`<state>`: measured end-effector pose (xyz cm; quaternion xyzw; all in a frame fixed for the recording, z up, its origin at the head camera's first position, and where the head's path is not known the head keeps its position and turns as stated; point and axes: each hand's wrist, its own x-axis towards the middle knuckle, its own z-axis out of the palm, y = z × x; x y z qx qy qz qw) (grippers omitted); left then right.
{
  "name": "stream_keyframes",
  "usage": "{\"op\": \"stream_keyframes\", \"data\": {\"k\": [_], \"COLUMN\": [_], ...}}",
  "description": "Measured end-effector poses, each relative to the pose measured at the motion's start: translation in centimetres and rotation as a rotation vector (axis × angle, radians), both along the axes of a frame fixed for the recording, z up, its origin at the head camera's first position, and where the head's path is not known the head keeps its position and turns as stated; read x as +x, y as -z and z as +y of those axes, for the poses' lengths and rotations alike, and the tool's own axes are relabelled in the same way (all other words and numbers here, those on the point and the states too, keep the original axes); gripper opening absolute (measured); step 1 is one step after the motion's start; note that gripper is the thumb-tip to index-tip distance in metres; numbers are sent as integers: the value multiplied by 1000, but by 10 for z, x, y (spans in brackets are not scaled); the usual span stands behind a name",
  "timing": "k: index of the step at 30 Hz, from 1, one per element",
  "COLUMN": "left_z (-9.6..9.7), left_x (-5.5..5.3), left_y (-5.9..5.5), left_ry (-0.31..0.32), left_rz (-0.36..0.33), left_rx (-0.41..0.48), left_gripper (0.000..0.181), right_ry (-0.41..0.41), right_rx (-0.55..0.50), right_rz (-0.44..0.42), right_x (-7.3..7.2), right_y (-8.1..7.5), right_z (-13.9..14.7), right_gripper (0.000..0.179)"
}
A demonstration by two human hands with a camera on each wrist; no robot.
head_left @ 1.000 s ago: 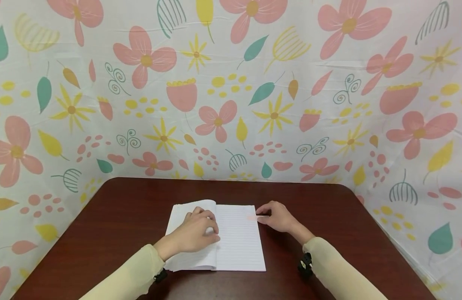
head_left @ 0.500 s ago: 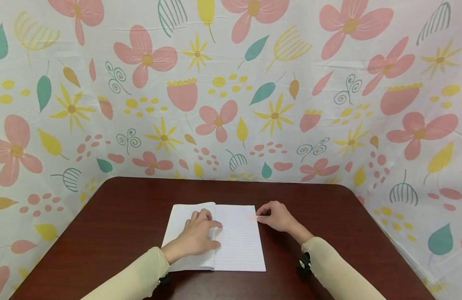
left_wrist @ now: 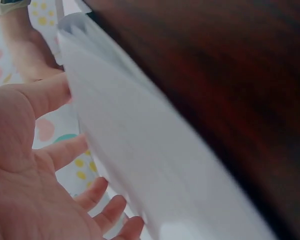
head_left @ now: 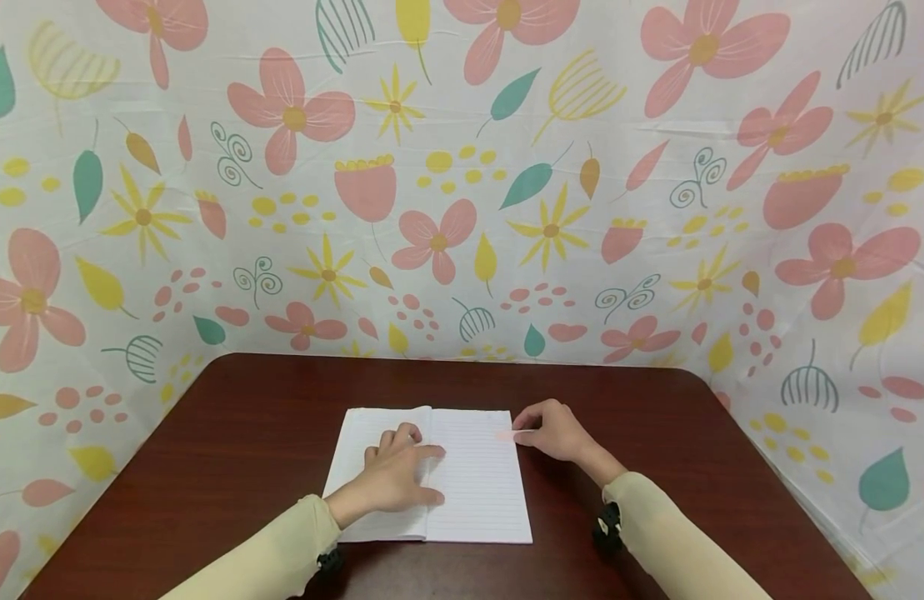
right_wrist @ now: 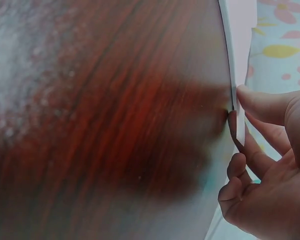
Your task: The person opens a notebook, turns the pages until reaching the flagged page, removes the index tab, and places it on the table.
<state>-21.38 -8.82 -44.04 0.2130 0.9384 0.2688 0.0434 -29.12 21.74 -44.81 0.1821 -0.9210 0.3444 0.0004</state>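
Observation:
An open notebook with lined pages lies on the table. My left hand rests across its left page with spread fingers, thumb and forefinger reaching over the centre fold. At the upper right edge of the notebook, my right hand pinches a small pale pink paper strip. Part of that strip lies over the right page; its outer end shows as a thin light strip between thumb and fingers in the right wrist view. Seen from the left wrist, the left pages stand in a loose stack beside the fingers.
The dark reddish-brown table extends around the notebook on all sides. Behind and beside it hangs a white cloth with a flower and leaf pattern. Dark wrist devices are on both sleeves.
My left hand has uncurled and spread its fingers across the fold, and the left pages lie flatter. The right hand stays nearly still at the notebook's edge with the pink paper strip.

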Motion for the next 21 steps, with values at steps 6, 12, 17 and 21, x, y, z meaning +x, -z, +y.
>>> {"op": "stream_keyframes", "data": {"k": [6, 12, 17, 21], "left_z": [-3, -7, -8, -8], "left_x": [-3, -10, -14, -15], "left_y": [8, 18, 24, 25], "left_ry": [18, 22, 15, 5], "left_rz": [15, -7, 1, 3], "left_rx": [-10, -3, -1, -3], "left_gripper": [61, 63, 63, 63], "right_ry": [-4, -34, -40, -42], "right_rx": [7, -11, -17, -24], "right_rz": [-1, -4, -4, -8], "right_x": [-1, -3, -4, -5], "right_y": [0, 1, 2, 3], "right_z": [0, 0, 0, 0], "right_gripper": [6, 6, 6, 6]}}
